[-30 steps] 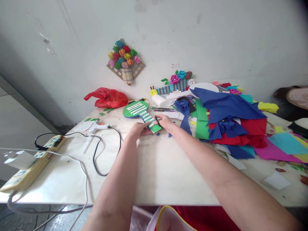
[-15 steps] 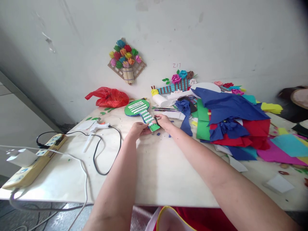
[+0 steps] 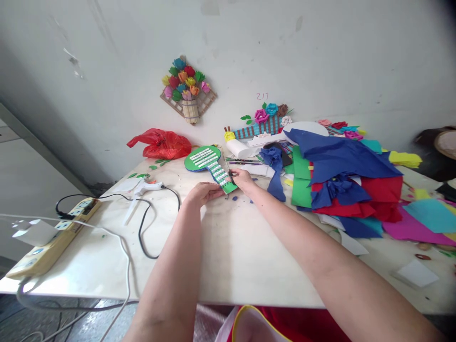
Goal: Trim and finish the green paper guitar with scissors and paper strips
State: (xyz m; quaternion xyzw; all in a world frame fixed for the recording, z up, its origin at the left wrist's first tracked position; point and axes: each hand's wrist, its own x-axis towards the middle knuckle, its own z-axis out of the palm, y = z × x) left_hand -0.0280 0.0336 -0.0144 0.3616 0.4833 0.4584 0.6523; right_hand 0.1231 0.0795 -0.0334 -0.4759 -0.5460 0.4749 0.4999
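Green paddle-shaped piece [image 3: 203, 159]: in our head view, on the table [image 3: 221, 256] near centre, white-striped neck pointing between four and five o'clock.
Left hand [image 3: 206, 192]: thumb and fingers closed on the neck's near edge, seemingly steadying it.
Right hand [image 3: 241, 178]: wrapped around a dark-handled tool [image 3: 231, 176], likely scissors, perhaps to guide its tip toward eleven o'clock.
Glue gun [image 3: 148, 188]: nine o'clock, probably there because its cord leads toward our power strip [image 3: 55, 243].
Coloured paper [image 3: 338, 152]: heaped at three o'clock, perhaps leaving us elbow room.
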